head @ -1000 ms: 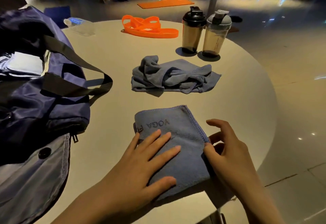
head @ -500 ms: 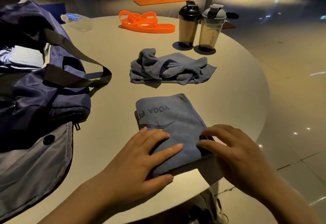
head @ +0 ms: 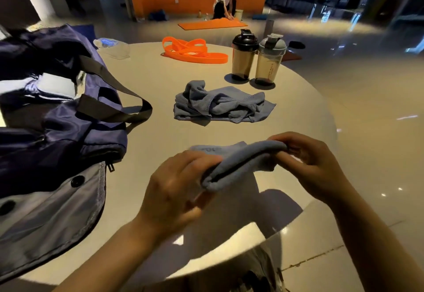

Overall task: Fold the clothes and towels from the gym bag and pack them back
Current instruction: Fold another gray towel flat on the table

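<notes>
Head view, soft folded towel [head: 238, 163], 2 gripping hands

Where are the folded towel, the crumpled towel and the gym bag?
folded towel [head: 238, 160]: head view, on its upper fold between both hands.
crumpled towel [head: 220, 105]: head view, on its middle.
gym bag [head: 57, 131]: head view, on its blue side.

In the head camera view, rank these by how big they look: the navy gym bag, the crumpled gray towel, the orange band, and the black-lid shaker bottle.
1. navy gym bag, by far the largest, though nearest the camera.
2. crumpled gray towel.
3. orange band and black-lid shaker bottle: these look alike in area, so unranked.
</notes>
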`<state>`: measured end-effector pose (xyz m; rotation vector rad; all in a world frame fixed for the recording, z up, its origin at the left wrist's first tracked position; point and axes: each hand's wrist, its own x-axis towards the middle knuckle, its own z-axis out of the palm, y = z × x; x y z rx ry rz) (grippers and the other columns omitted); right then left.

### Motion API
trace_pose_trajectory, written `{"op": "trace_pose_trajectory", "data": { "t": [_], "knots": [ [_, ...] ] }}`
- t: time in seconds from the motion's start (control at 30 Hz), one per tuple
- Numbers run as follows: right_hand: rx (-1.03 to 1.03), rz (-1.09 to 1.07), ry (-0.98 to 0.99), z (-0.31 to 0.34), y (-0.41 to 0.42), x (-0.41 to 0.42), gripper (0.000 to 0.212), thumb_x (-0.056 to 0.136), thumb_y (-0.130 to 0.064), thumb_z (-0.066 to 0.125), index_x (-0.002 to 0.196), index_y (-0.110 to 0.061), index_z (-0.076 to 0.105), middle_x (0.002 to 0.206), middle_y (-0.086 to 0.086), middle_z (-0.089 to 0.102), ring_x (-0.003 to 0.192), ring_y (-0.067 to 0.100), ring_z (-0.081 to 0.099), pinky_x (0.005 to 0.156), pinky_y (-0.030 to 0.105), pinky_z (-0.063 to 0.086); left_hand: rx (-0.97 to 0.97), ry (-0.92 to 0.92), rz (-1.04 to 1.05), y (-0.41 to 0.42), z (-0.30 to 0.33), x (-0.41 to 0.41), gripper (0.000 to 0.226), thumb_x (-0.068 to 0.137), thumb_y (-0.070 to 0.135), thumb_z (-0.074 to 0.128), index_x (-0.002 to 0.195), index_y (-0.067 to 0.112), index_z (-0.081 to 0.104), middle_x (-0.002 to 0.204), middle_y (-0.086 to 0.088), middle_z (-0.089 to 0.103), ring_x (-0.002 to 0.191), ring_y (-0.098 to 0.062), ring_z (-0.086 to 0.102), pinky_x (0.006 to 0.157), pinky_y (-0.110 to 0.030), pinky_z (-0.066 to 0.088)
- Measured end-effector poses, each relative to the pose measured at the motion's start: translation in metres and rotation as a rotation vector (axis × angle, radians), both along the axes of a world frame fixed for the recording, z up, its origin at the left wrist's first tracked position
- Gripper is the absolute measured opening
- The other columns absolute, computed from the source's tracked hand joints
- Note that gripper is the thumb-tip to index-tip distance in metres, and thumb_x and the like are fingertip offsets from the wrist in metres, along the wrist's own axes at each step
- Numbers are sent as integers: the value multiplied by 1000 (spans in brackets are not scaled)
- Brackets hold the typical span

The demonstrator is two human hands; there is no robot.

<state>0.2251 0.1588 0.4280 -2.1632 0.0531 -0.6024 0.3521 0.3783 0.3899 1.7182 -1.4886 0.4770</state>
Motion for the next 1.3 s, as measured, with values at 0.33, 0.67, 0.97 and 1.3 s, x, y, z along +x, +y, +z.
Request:
{"op": "trace_pose_trajectory", "data": {
  "t": [0.33,0.67,0.97,1.3],
  "knots": [
    [613,-153,289,23,8,37,42,86,-50,47,96,-17,70,95,5,70,90,21,63,71,27,50,-2,1117,82,-13,44,25,3,90,21,64,89,23,66,78,4,69,70,-10,64,51,-20,50],
    [272,-212,468,-40,12,86,25,84,-32,70,104,-21,59,92,6,65,72,13,59,58,21,48,406,553,440,7,4,46,45,92,47,47,135,34,46,145,8,37,124,-12,40,100,-32,42],
    [-558,157,287,-42,36,37,46,87,-63,43,127,-42,49,138,-15,36,125,0,30,98,17,25,464,793,489,23,-9,11,79,76,59,66,136,62,14,125,9,31,122,-15,32,103,-38,40],
    [-481,30,351,-57,93,55,65,81,-69,33,138,-41,42,142,-5,31,127,13,27,100,27,30,231,970,422,37,15,25,83,74,21,75,133,55,28,105,11,53,85,-11,62,76,-40,56]
  ]
}}
